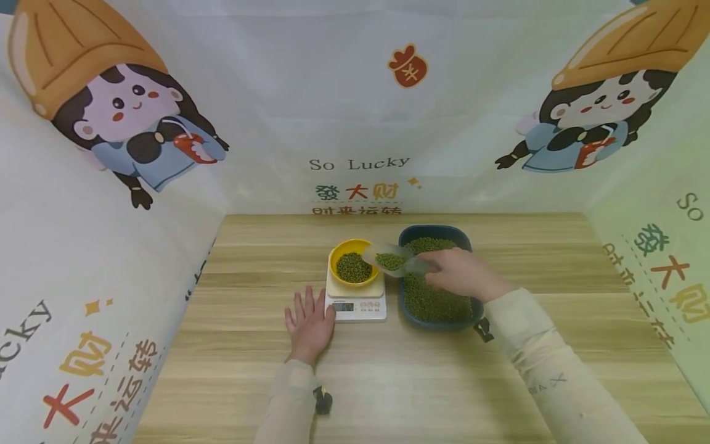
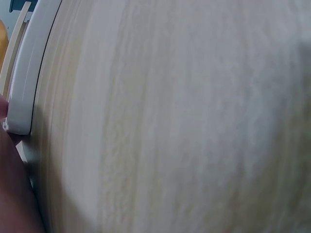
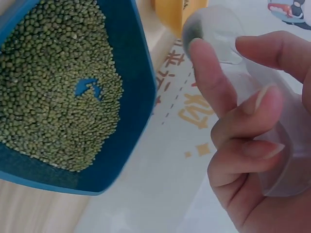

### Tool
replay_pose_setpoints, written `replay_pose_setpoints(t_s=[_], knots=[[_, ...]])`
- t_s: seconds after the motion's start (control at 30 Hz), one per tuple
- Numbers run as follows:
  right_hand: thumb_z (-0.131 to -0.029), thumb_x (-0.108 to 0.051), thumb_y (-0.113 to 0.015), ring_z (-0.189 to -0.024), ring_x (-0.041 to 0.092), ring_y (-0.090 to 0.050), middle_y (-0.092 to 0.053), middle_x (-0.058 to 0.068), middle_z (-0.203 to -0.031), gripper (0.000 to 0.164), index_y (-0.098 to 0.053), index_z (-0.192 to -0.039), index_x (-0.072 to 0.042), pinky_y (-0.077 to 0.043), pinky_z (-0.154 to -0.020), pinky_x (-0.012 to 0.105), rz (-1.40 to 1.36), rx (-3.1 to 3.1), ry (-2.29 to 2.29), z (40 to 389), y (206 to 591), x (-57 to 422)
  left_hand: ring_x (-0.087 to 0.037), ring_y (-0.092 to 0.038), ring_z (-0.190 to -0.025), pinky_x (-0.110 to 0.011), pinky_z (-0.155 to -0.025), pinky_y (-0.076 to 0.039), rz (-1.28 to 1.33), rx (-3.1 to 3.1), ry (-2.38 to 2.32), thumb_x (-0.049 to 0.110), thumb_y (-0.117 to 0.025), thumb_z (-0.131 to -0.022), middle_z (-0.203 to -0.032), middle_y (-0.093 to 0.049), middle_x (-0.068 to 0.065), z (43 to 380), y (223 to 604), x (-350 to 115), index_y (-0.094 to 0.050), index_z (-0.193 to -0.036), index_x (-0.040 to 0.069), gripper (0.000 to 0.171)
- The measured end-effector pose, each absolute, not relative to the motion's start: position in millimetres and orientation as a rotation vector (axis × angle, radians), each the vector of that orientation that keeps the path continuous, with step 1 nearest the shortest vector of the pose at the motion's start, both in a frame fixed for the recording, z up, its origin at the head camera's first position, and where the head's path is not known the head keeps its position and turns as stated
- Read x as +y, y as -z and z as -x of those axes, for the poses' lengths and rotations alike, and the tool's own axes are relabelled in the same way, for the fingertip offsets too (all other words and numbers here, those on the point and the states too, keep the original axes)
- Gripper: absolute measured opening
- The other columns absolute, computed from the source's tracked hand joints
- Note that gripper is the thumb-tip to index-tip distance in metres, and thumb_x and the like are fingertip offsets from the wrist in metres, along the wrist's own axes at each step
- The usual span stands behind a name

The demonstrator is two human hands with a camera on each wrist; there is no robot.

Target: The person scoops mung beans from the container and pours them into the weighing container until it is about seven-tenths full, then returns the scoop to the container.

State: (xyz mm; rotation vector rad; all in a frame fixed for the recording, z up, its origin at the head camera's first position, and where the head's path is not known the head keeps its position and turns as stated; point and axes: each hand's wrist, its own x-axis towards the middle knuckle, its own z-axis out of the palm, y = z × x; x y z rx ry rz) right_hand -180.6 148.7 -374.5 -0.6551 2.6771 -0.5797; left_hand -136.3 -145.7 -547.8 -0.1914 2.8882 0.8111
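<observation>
My right hand grips a clear plastic scoop by its handle, fingers curled round it. Green mung beans lie in the scoop, whose tip reaches the right rim of a yellow bowl. More beans fill part of that bowl, which stands on a white kitchen scale. The scale's display is too small to read. My left hand lies flat on the table with fingers spread, its thumb side against the scale's left edge. In the left wrist view, only a sliver of this hand and the scale's side show.
A blue tub of mung beans stands right of the scale, under my right hand; its blue bottom shows through in one spot in the right wrist view. Printed cloth walls surround the wooden table at the back and both sides.
</observation>
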Motion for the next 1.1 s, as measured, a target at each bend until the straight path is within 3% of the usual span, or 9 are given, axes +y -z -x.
replay_pose_setpoints(t_s=[0.13,0.37,0.53,0.73,0.83,0.9,1.0,1.1], knots=[[-0.09,-0.022,-0.051,-0.04,0.005,-0.029,-0.057,-0.001,-0.066,0.052,-0.047,-0.139,-0.006,-0.031,-0.039,0.022,0.69,2.691,0.5,182,371,144,-0.034,0.013,-0.14,-0.06,-0.109,0.011,0.194,2.883,-0.818,0.04,-0.022,-0.102,-0.159,0.0,-0.011,136,546,-147,-0.023,-0.151,0.014,0.056],[-0.092,-0.026,-0.052,-0.041,0.006,-0.033,-0.066,0.004,-0.096,0.05,-0.049,-0.139,-0.008,-0.034,-0.042,0.023,0.726,2.732,0.44,185,368,139,-0.033,0.015,-0.14,-0.06,-0.109,0.012,0.194,2.885,-0.823,0.041,-0.022,-0.102,-0.159,0.001,-0.011,137,548,-147,-0.023,-0.151,0.015,0.056],[-0.092,-0.024,-0.054,-0.04,0.006,-0.032,-0.066,0.004,-0.088,0.049,-0.05,-0.137,-0.007,-0.032,-0.041,0.022,0.741,2.745,0.409,186,365,136,-0.034,0.013,-0.14,-0.06,-0.109,0.011,0.19,2.898,-0.813,0.04,-0.023,-0.101,-0.159,0.0,-0.011,137,551,-147,-0.023,-0.151,0.015,0.056],[-0.092,-0.027,-0.055,-0.049,0.009,-0.041,-0.067,0.01,-0.114,0.048,-0.051,-0.137,-0.011,-0.037,-0.047,0.026,0.763,2.783,0.335,186,364,132,-0.034,0.012,-0.14,-0.06,-0.109,0.01,0.201,2.896,-0.825,0.04,-0.023,-0.102,-0.159,-0.001,-0.011,136,550,-147,-0.024,-0.151,0.014,0.055],[-0.09,-0.026,-0.057,-0.049,0.009,-0.042,-0.069,0.007,-0.105,0.048,-0.053,-0.136,-0.013,-0.037,-0.046,0.025,0.764,2.804,0.316,186,364,130,-0.034,0.012,-0.14,-0.061,-0.109,0.01,0.201,2.895,-0.817,0.04,-0.022,-0.102,-0.159,-0.001,-0.011,135,550,-147,-0.024,-0.151,0.015,0.055],[-0.089,-0.025,-0.058,-0.045,0.008,-0.039,-0.069,0.002,-0.088,0.047,-0.054,-0.135,-0.012,-0.033,-0.041,0.023,0.774,2.814,0.302,186,364,128,-0.035,0.012,-0.14,-0.061,-0.109,0.01,0.2,2.897,-0.817,0.04,-0.022,-0.102,-0.159,-0.001,-0.011,135,550,-147,-0.024,-0.151,0.015,0.055],[-0.088,-0.024,-0.059,-0.042,0.007,-0.035,-0.058,-0.004,-0.063,0.047,-0.056,-0.133,-0.012,-0.028,-0.038,0.021,0.811,2.841,0.248,187,362,126,-0.035,0.012,-0.14,-0.061,-0.109,0.009,0.197,2.906,-0.815,0.04,-0.022,-0.102,-0.159,-0.001,-0.012,135,549,-147,-0.025,-0.151,0.014,0.055],[-0.087,-0.023,-0.059,-0.041,0.007,-0.031,-0.046,-0.007,-0.051,0.047,-0.057,-0.132,-0.013,-0.024,-0.037,0.021,0.844,2.869,0.179,188,359,125,-0.035,0.011,-0.14,-0.061,-0.11,0.009,0.195,2.909,-0.81,0.04,-0.022,-0.102,-0.159,-0.001,-0.012,136,549,-146,-0.025,-0.151,0.015,0.055]])
